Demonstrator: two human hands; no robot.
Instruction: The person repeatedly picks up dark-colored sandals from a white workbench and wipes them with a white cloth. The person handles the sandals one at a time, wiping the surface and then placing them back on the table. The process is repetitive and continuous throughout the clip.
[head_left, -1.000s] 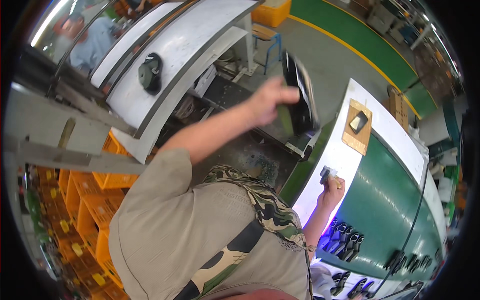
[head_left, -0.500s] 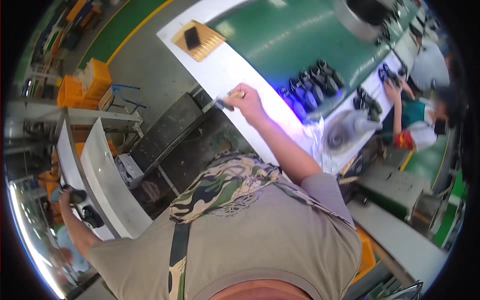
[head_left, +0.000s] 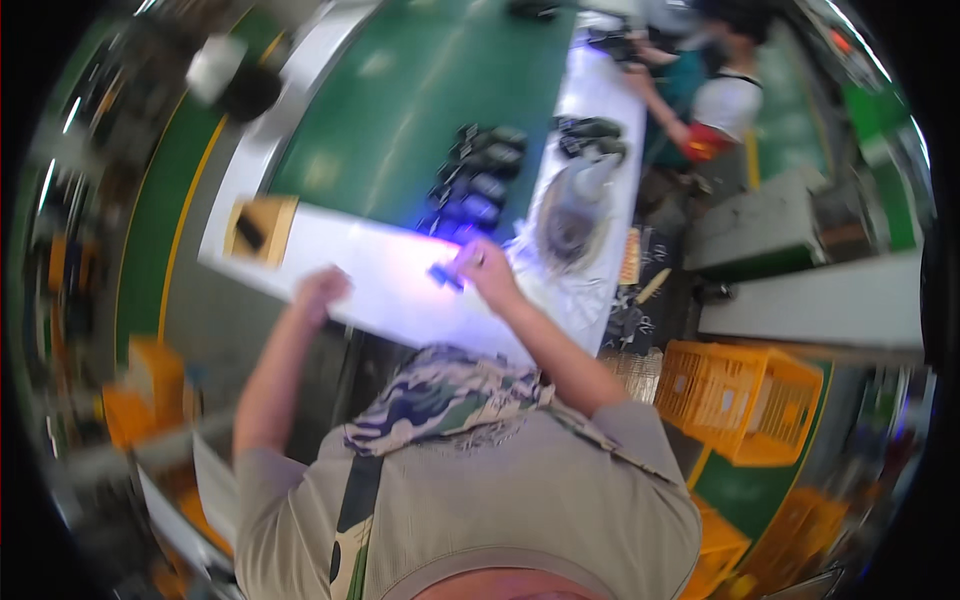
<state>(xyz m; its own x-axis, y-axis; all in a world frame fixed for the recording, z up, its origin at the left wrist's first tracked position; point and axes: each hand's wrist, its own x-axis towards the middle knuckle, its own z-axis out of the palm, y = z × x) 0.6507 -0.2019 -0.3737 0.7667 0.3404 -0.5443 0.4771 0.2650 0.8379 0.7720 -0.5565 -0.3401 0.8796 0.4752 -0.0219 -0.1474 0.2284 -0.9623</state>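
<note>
My right hand (head_left: pixel 484 274) is closed around a small brush, held over the white tabletop under a blue-violet glow. The brush's dark end (head_left: pixel 446 277) points left and looks smeared. Just beyond it, a row of dark shoes (head_left: pixel 480 185) stands on the green conveyor belt (head_left: pixel 350 130). My left hand (head_left: pixel 322 290) hovers at the near edge of the white table (head_left: pixel 385 265), apart from the right one. Motion blurs its fingers, and no object shows in it.
Left of the shoes, a wooden tray (head_left: pixel 276 228) carries a dark flat object. A plastic-wrapped basin (head_left: pixel 545 225) stands right of my right hand, with more dark shoes (head_left: pixel 590 138) behind it. A co-worker (head_left: pixel 690 110) handles something dark farther off. Yellow crates (head_left: pixel 740 395) stand at right.
My left hand has come from the rack at far left, where it was at a dark shoe, to the table edge. My view has turned right. The brush is now nearer the shoes.
</note>
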